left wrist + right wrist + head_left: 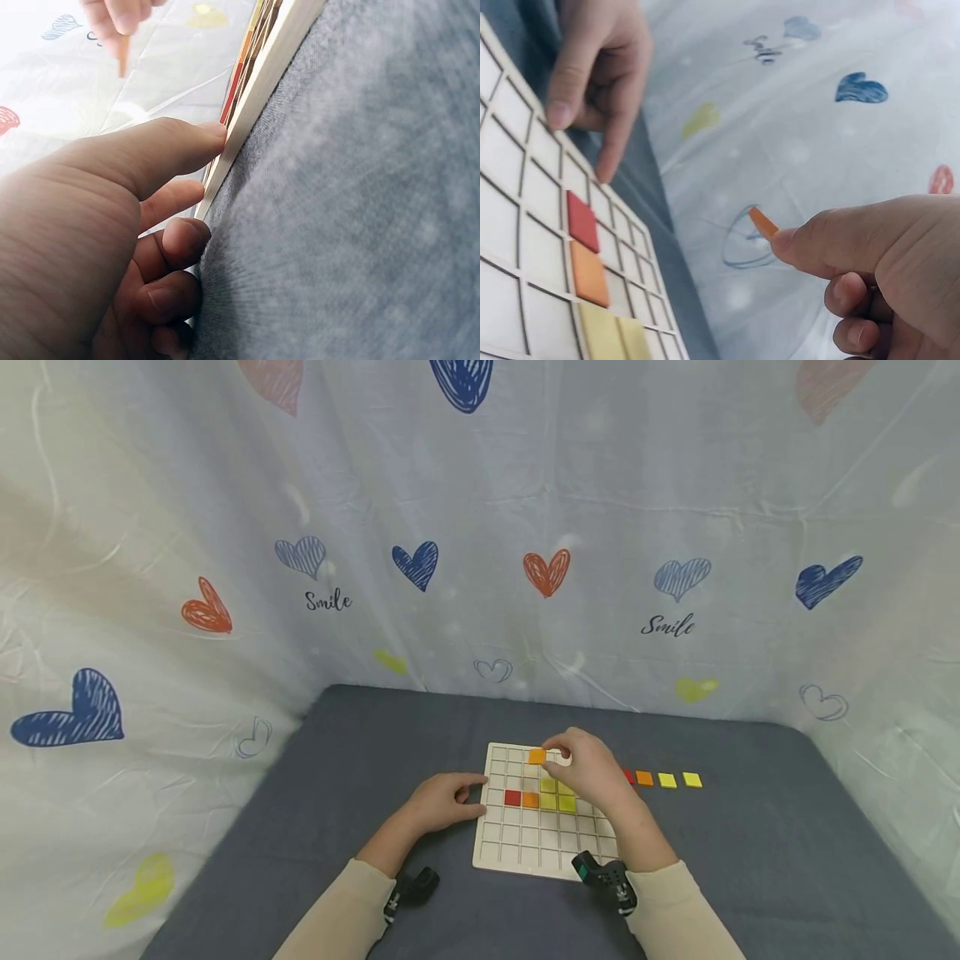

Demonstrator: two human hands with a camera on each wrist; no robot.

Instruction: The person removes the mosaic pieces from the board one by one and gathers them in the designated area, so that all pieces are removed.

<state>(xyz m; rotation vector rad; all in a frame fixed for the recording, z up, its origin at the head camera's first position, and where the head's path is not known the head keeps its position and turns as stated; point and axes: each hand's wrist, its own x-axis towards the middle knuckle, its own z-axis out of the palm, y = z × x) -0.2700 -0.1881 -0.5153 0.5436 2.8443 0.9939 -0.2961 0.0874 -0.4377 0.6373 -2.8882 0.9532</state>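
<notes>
Left wrist view shows the orange tile (123,58) blurred, edge-on.

brd (510,853) part hid bhd R hand (592,768) | orng tile (123,56) blurry, L-wrist

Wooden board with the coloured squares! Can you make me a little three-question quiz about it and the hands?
1. What colour is the tile that the right hand holds?
2. True or false: the left hand holds a tile too.
3. On the wooden board, which colour sits right beside the red tile? A) blue B) orange C) green

Key:
1. Orange.
2. False: it is at the board's edge.
3. B.
</notes>
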